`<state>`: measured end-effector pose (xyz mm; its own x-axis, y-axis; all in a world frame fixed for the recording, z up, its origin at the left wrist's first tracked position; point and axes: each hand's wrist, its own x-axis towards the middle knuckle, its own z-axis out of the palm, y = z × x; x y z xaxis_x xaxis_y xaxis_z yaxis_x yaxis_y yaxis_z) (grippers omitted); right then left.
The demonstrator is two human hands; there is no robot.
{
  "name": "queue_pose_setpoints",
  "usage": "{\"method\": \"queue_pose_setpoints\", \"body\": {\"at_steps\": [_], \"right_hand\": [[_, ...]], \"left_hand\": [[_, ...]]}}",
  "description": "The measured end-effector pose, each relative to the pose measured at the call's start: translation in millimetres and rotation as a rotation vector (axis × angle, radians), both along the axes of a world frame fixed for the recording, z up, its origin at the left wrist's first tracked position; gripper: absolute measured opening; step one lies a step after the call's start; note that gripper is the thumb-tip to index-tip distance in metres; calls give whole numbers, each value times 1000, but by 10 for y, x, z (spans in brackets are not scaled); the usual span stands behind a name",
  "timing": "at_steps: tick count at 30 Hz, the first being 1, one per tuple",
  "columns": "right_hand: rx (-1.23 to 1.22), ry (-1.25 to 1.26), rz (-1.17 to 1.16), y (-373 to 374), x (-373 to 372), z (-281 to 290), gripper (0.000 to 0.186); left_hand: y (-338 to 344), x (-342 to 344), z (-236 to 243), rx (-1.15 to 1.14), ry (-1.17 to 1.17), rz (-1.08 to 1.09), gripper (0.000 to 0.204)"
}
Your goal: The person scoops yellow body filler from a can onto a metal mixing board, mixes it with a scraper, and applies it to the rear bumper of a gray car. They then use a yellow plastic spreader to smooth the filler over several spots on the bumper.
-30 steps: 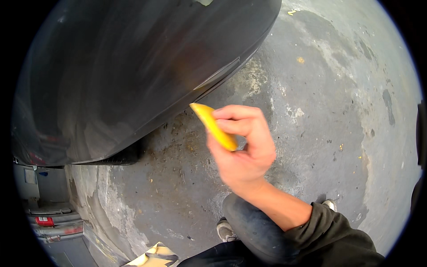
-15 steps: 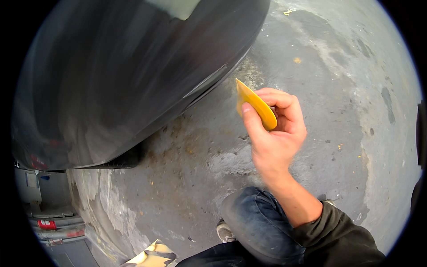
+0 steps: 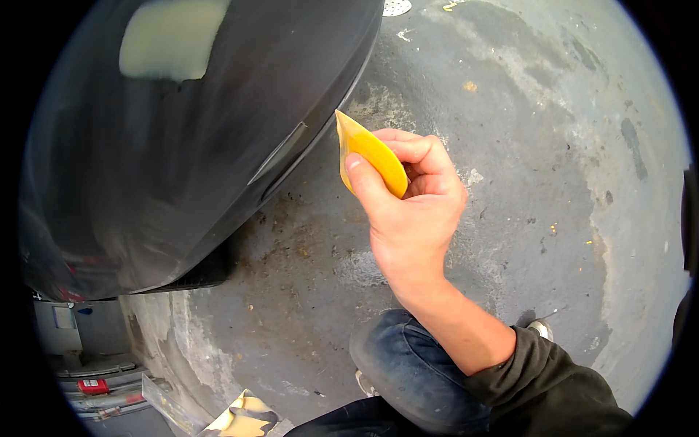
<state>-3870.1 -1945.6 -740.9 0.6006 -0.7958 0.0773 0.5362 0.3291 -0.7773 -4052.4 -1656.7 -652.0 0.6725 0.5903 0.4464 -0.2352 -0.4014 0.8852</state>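
My right hand [image 3: 415, 211] pinches a thin yellow body filler spreader [image 3: 375, 154] between thumb and fingers. Its thin edge, smeared with pale paste, points toward the dark bumper [image 3: 182, 160] of a car, close to the lower rim; whether they touch I cannot tell. Higher on the bumper sits a squarish patch of cream filler [image 3: 171, 40]. My left hand is out of sight. Down at the lower edge a board [image 3: 246, 419] carries cream-coloured paste with dark streaks.
Stained grey concrete floor [image 3: 524, 240] spreads below and to the right. My bent knee [image 3: 419, 364] is under my right forearm. At the lower left are grey shelving and a red box [image 3: 93, 387]. A white perforated disc [image 3: 397, 7] lies at the top.
My right hand has moved left and slightly up with the spreader, nearer the bumper. The view has shifted, so more of the cream patch and the perforated disc now show.
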Motion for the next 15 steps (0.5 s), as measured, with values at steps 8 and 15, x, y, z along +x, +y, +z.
{"method": "queue_pose_setpoints", "body": {"at_steps": [8, 15], "right_hand": [[-321, -28, -285, 220, 210, -11, 24], [-378, -12, -308, 233, 132, -131, 27]], "left_hand": [[-69, 18, 2, -2, 22, 17, 18], [-47, 4, -13, 15, 23, 40, 19]]}}
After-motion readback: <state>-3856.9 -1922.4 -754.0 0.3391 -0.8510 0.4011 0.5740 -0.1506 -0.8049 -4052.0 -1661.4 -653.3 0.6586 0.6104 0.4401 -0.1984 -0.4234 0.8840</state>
